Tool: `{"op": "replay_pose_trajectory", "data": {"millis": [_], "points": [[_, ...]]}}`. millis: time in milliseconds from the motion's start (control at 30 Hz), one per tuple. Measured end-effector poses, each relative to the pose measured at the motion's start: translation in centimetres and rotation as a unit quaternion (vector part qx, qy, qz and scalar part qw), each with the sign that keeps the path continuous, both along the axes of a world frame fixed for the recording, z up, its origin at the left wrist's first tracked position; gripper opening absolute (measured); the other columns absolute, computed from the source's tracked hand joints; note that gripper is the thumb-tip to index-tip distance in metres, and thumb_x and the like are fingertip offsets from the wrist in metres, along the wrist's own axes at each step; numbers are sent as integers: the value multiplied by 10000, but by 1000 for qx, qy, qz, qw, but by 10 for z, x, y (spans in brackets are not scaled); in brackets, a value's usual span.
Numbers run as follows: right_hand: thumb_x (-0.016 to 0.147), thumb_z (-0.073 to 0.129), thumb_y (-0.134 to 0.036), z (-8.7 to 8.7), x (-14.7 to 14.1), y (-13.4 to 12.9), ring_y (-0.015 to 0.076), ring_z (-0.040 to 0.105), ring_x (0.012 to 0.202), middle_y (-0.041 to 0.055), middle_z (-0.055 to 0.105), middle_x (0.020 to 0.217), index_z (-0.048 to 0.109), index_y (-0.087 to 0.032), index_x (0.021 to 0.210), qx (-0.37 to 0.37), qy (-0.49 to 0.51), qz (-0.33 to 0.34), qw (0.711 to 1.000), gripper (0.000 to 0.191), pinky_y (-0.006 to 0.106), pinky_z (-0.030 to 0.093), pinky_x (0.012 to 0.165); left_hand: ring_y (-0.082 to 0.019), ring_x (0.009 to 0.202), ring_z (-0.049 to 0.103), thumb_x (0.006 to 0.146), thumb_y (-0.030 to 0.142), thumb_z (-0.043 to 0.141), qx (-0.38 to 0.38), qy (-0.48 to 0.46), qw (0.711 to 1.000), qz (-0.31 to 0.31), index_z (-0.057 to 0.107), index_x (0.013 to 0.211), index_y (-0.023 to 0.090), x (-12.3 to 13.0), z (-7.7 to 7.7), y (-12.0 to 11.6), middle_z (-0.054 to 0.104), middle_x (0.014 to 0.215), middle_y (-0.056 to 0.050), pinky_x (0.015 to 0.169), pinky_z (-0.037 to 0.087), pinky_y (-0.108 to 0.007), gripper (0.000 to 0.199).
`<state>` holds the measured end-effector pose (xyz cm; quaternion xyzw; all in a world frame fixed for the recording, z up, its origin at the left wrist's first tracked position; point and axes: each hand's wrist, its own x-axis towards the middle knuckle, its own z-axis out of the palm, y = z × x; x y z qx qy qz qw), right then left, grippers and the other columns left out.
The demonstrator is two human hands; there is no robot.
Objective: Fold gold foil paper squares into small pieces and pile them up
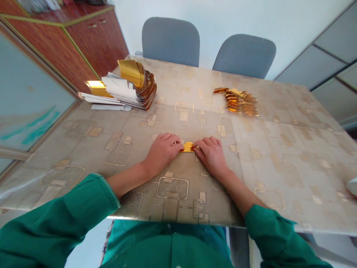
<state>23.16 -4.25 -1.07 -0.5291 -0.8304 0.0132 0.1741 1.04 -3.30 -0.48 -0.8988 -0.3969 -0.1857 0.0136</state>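
A small folded piece of gold paper [188, 147] lies between my two hands, low over the patterned tabletop [173, 163]. My left hand [165, 152] pinches its left end with thumb and fingers. At the right end, the fingertips of my right hand [211, 153] are closed on the same piece. Beyond my hands to the right sits a pile of folded gold pieces [242, 102]. To the far left stands a stack of gold and white paper sheets [134, 87], its gold end curled upward.
Two grey chairs [170, 41] [245, 56] stand behind the table's far edge. A reddish wooden cabinet [92, 41] is at the back left, beside a framed glass panel [30, 96]. A whitish object [352, 186] shows at the right edge.
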Motion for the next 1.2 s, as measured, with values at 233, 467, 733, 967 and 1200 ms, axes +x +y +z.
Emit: {"op": "replay_pose_trajectory", "data": {"millis": [233, 467, 733, 967, 1200], "points": [[945, 594, -351, -3, 6, 1, 225, 520, 929, 35, 626, 924, 685, -266, 979, -20, 40, -19, 999, 129, 357, 336, 842, -225, 1305, 498, 1020, 179, 465, 1, 107, 985, -138, 574, 1343, 263, -2, -4, 8, 612, 1376, 3, 1128, 288, -448, 351], [902, 639, -413, -6, 12, 3, 262, 520, 1012, 73, 609, 1067, 671, -253, 977, -26, 88, -72, 993, 180, 424, 383, 892, -250, 1395, 437, 967, 120, 507, -76, 118, 983, -116, 522, 1397, 335, -10, -5, 11, 545, 1448, 12, 1164, 231, -507, 480], [995, 510, -221, -2, 11, -3, 227, 509, 1139, 10, 699, 1202, 669, -323, 1209, 30, 0, 95, 995, 285, 484, 204, 1113, -271, 1456, 343, 923, 56, 471, -106, 95, 981, -129, 455, 1451, 345, -14, -6, 13, 482, 1502, -7, 1180, 168, -571, 602], [979, 546, -227, -4, 12, -7, 241, 481, 1209, -1, 702, 1214, 687, -309, 1199, 40, -32, 98, 994, 273, 480, 180, 1141, -258, 1470, 318, 989, 134, 411, -99, 101, 981, -136, 415, 1472, 362, -24, -10, 11, 468, 1512, 8, 1193, 120, -570, 534], [982, 544, -294, -2, 14, -1, 234, 514, 1131, 60, 658, 1158, 717, -295, 1132, -14, 41, 69, 997, 228, 428, 347, 1005, -289, 1437, 371, 1016, 263, 452, -97, 89, 983, -127, 504, 1409, 367, -19, -3, 10, 540, 1453, 21, 1186, 127, -592, 410]]}}
